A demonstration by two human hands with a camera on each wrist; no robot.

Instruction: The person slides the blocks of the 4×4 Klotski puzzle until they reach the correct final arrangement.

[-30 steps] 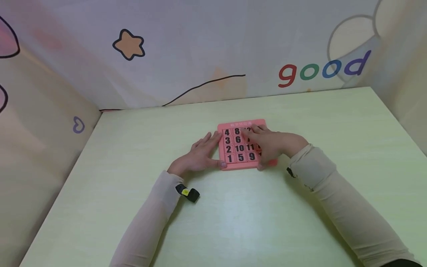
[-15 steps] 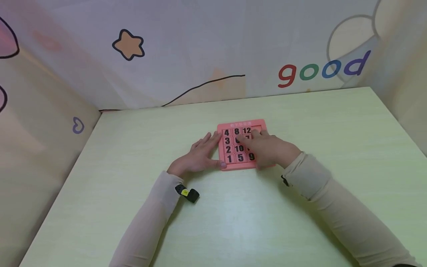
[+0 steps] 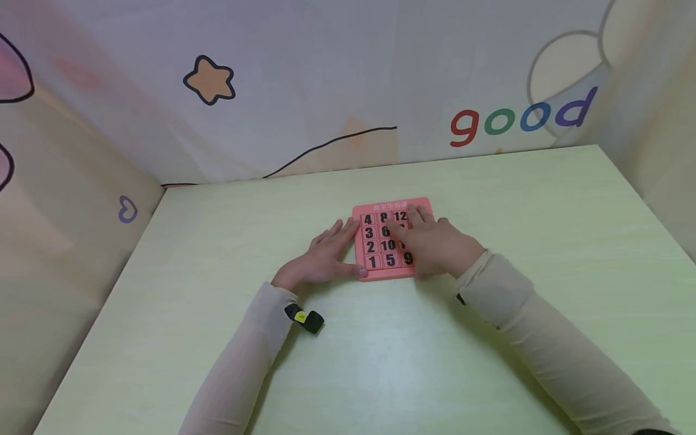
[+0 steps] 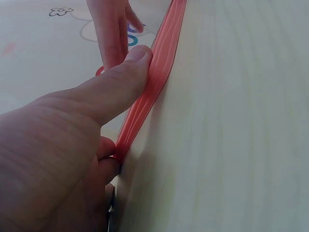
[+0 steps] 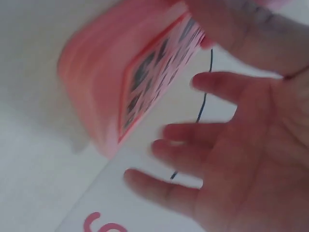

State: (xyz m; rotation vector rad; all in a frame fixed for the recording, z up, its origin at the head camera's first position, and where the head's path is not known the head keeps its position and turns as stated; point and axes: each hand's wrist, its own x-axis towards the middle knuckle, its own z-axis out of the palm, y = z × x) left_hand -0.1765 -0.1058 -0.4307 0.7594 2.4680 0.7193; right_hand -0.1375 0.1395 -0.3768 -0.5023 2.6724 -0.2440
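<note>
A pink number slide puzzle [image 3: 371, 246] lies flat on the table, its black-numbered tiles in rows inside a raised frame. My left hand [image 3: 322, 257] holds its near left corner, thumb on the front rim and fingers along the left side. In the left wrist view, the thumb [image 4: 118, 77] presses the pink edge [image 4: 157, 77]. My right hand [image 3: 437, 241] is over the puzzle's right part, fingers spread and pointing left and away, hiding the right-hand tiles. In the right wrist view, its palm [image 5: 256, 154] shows with fingers extended above the tiles.
The pale green table [image 3: 348, 362] spreads around the puzzle. Behind it stands a backdrop wall [image 3: 304, 72] with a printed star and the word "good". A black wrist strap [image 3: 307, 319] sits on the left sleeve.
The right hand has shifted left over the tiles, uncovering tile 12. A gap at the upper right, visible half a second ago, is now under the fingertips. The left hand stays put.
</note>
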